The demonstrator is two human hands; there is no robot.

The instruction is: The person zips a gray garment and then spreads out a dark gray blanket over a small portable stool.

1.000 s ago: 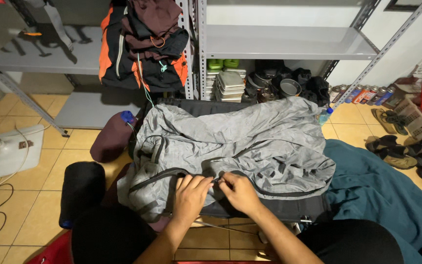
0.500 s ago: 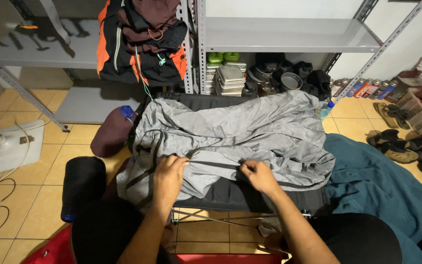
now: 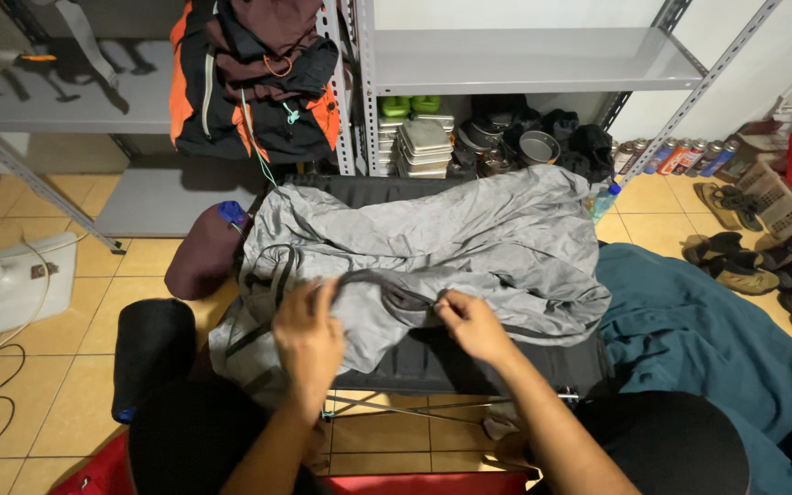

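Note:
A crumpled grey fabric cover (image 3: 469,238) with dark edging lies spread over a black padded folding cot (image 3: 469,362). My left hand (image 3: 309,339) rests on the near left part of the grey fabric, fingers curled over its dark edge. My right hand (image 3: 469,323) pinches the dark edging of the same fabric near its near middle. Both hands hold the hem a little apart from each other.
A maroon stuff sack (image 3: 202,258) and a black rolled bag (image 3: 150,353) lie at the left. A teal cloth (image 3: 717,348) lies at the right, with sandals (image 3: 735,261) beyond it. Metal shelving (image 3: 533,60) at the back holds cookware (image 3: 423,147) and an orange-black backpack (image 3: 249,82).
My hands were close together on the hem, then drew apart. The left has shifted rightward again and the fabric's near edge is lifted and folded upward.

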